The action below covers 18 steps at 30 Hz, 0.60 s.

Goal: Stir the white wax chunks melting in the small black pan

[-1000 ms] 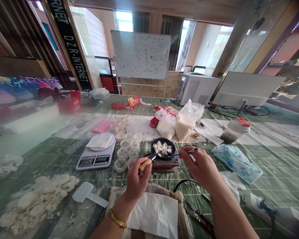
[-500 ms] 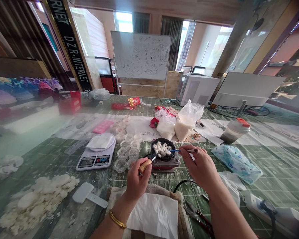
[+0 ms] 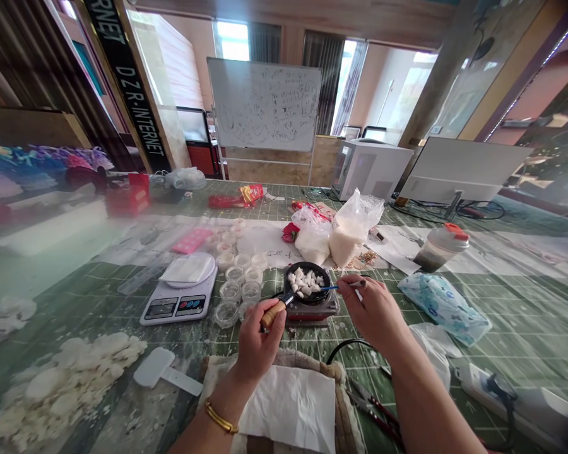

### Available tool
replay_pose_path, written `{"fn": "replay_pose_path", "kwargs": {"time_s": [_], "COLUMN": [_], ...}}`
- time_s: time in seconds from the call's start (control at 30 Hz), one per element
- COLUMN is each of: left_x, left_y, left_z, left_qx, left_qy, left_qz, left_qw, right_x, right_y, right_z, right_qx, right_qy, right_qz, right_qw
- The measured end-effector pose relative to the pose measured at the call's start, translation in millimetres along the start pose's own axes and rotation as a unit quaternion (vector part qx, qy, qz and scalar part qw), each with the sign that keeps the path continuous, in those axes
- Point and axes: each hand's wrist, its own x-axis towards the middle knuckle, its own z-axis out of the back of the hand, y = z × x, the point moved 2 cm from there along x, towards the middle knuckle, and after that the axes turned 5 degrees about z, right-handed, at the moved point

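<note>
Black pan (image 3: 320, 297) is just below centre frame, your left hand (image 3: 259, 337) curled round its wooden handle (image 3: 272, 314), right hand (image 3: 373, 312) pinching a thin blue stick (image 3: 330, 288), so probably stirring white chunks (image 3: 305, 282); next nudge wants that handle steady imo.

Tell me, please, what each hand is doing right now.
Left hand: closed on the wooden handle of the small black pan.
Right hand: closed on a thin blue-tipped tool.

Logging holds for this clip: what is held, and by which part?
Left hand: the small frying pan, by its wooden handle. Right hand: a thin blue-tipped tool, by its shaft.
</note>
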Motion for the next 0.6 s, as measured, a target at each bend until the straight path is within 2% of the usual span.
{"fn": "replay_pose_path", "kwargs": {"time_s": [0.13,0.3,0.43,0.6], "left_x": [0.3,1.5,1.3,0.7], "left_y": [0.5,0.6,1.0,1.1], "left_z": [-0.4,-0.4,-0.5,-0.2], "left_qx": [0.01,0.01,0.011,0.002], "left_qy": [-0.006,-0.006,-0.007,0.0], "left_qz": [-0.01,-0.013,-0.011,0.0], "left_qw": [1.0,1.0,1.0,1.0], "right_x": [1.2,3.0,3.4,3.0], "right_y": [-1.2,-1.4,-1.2,1.9], "right_z": [1.2,-3.3,-3.1,-4.8], "right_qx": [0.013,0.0,0.016,0.024], "right_qy": [-0.048,0.008,-0.018,0.004], "right_qz": [-0.003,-0.011,-0.01,-0.011], "right_qw": [0.999,1.0,1.0,1.0]}}
